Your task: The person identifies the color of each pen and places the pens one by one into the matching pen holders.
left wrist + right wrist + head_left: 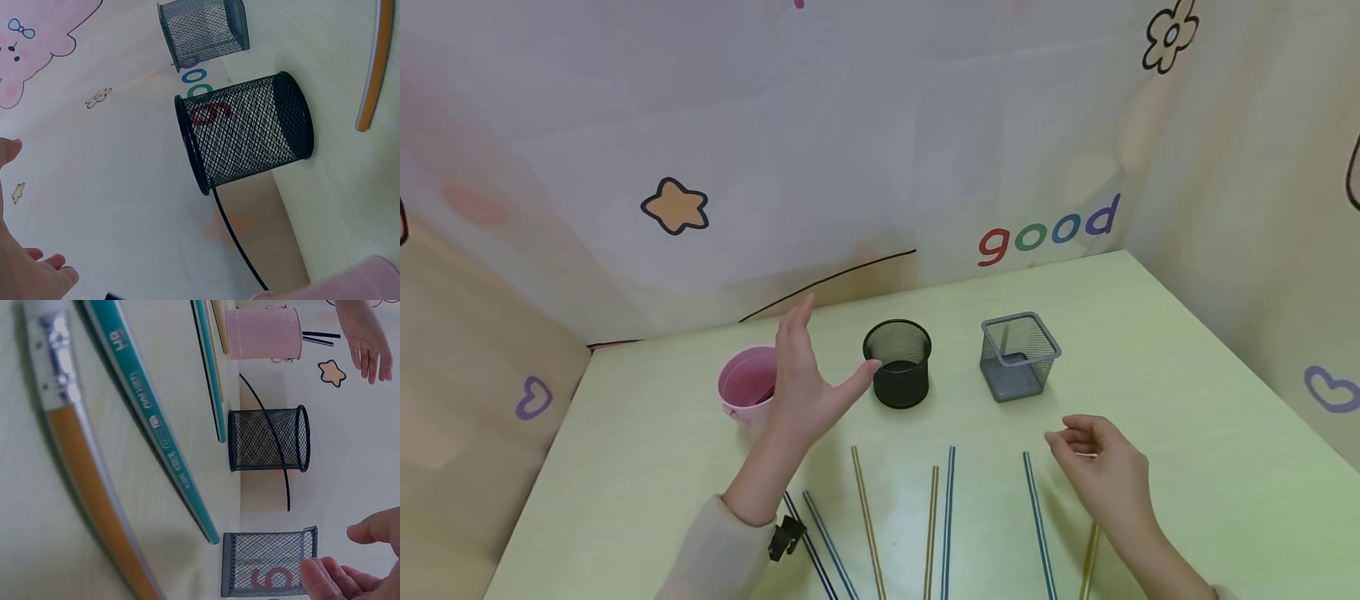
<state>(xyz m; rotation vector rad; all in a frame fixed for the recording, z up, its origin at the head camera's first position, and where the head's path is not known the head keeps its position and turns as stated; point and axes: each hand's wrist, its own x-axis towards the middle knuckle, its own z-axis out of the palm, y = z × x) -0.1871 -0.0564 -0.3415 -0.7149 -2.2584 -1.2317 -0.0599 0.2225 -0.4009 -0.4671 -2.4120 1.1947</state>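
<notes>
My left hand (808,396) is raised with its fingers straight and thumb spread, and nothing is in it. In the head view it partly covers a pink bucket (747,379); the right wrist view shows dark sticks (322,335) standing out of that bucket (262,334). The thumb tip overlaps the rim of a round black mesh pen holder (901,387). Loosely bent and holding nothing, my right hand (1108,475) hovers in front of a square grey mesh basket (1013,379). Below it lie a teal pencil (1039,525) and a yellow pencil (1090,558).
More pencils lie spread along the front of the table: a dark one (808,542), a teal one (831,542), a yellow one (868,525), and a yellow (931,533) and teal (948,517) pair side by side. A printed cloth (850,167) stands behind the table.
</notes>
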